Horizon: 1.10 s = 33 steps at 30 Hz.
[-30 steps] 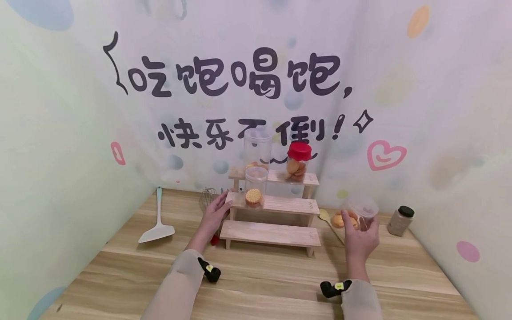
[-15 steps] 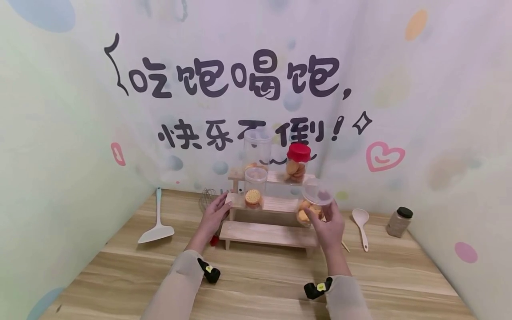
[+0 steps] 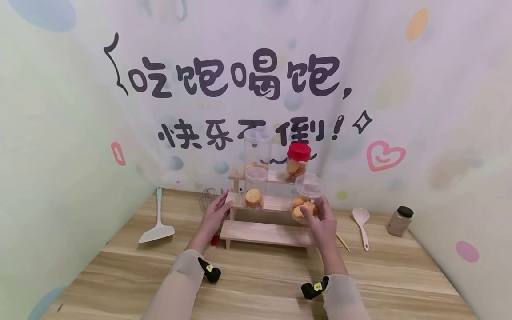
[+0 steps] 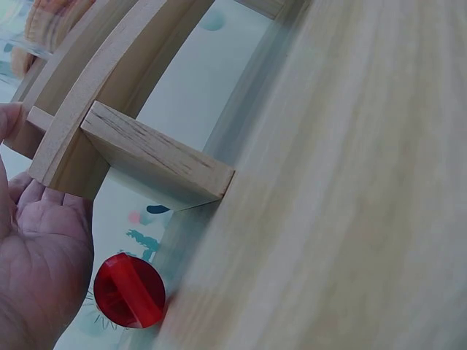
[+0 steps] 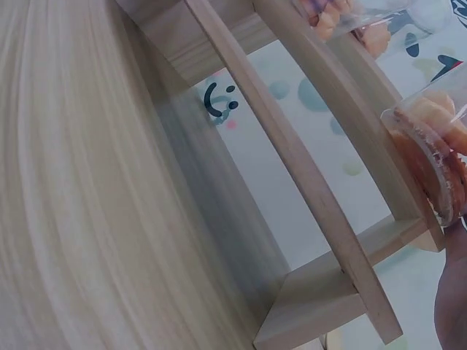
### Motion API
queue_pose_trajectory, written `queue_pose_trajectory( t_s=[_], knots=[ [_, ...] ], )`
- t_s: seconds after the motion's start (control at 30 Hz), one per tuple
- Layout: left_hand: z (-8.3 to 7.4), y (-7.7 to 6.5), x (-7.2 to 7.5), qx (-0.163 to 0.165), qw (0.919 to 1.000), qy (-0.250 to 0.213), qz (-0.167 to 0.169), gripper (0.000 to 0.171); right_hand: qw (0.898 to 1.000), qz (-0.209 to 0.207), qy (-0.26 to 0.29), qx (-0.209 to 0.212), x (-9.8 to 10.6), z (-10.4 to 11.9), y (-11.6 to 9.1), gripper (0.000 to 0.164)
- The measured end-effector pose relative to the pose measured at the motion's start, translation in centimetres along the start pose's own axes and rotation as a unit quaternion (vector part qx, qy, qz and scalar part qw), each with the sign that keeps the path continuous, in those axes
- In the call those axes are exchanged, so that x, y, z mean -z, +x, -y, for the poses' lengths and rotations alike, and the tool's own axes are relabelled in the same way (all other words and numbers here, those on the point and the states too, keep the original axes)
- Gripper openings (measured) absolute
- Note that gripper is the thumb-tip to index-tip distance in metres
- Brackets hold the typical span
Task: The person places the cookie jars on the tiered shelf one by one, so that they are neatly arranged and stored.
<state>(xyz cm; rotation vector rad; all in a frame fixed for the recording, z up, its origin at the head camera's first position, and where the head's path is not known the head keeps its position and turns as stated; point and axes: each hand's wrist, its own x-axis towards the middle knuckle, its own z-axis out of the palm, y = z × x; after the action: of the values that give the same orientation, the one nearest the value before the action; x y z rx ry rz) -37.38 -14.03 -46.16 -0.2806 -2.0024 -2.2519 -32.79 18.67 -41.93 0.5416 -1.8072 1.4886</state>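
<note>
Three cookie jars already stand on the wooden stepped rack (image 3: 276, 204): a tall clear jar (image 3: 258, 150) and a red-lidded jar (image 3: 298, 163) on the top step, and a short clear jar (image 3: 255, 192) near the left end of the middle step. The right hand (image 3: 323, 226) has its fingers curled round a fourth, clear-lidded cookie jar (image 3: 307, 199) and holds it upright at the right end of the middle step; from the head view I cannot tell whether its base touches the wood, and the right wrist view shows the base just at the step's edge, so setting it down seems the step in hand. The left hand (image 3: 215, 214) lies with straight fingers against the left end of the rack, gripping nothing, apparently steadying it. The bottom step is bare along its whole length, and the middle step has open wood between the two jars there. Beside the rack's left foot lies a small red lid (image 4: 130, 292), just by the left palm. On the table (image 3: 256, 284), a spatula (image 3: 157, 222) lies toward the left edge, a whisk (image 3: 206, 196) behind the left hand, a white spoon (image 3: 361, 224) right of the rack, and a dark-capped jar (image 3: 400, 220) near the back right corner; the front is open.
</note>
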Motion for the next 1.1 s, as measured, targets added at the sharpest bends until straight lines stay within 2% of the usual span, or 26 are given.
queue_pose_trajectory(
  t_s=[0.27, 0.47, 0.6, 0.77, 0.93, 1.1],
  knots=[
    [0.0, 0.0, -0.1, 0.000, 1.0000, 0.001, -0.003, 0.064, 1.000, 0.007, -0.016, -0.025, -0.1, 1.3, -0.2, 0.052],
    [-0.1, 0.0, 0.0, -0.001, 1.0000, 0.004, -0.002, 0.066, 0.998, 0.028, -0.044, -0.022, -0.3, 1.4, -0.1, 0.043],
    [-0.1, 0.0, 0.0, 0.007, 1.0000, 0.005, -0.005, 0.063, 0.998, 0.032, -0.055, -0.028, -0.3, 0.1, -0.1, 0.042],
    [0.1, 0.0, 0.0, -0.002, 1.0000, 0.006, -0.001, 0.064, 0.995, 0.044, -0.078, -0.047, -0.2, -2.1, -0.1, 0.044],
    [0.1, -0.1, 0.0, -0.005, 1.0000, 0.003, -0.001, 0.064, 0.988, 0.065, -0.118, -0.080, -0.2, -2.3, -0.1, 0.046],
    [0.0, -0.1, 0.0, 0.001, 1.0000, 0.004, -0.004, 0.065, 0.986, 0.070, -0.132, -0.074, -0.1, -2.2, -0.1, 0.050]
  ],
)
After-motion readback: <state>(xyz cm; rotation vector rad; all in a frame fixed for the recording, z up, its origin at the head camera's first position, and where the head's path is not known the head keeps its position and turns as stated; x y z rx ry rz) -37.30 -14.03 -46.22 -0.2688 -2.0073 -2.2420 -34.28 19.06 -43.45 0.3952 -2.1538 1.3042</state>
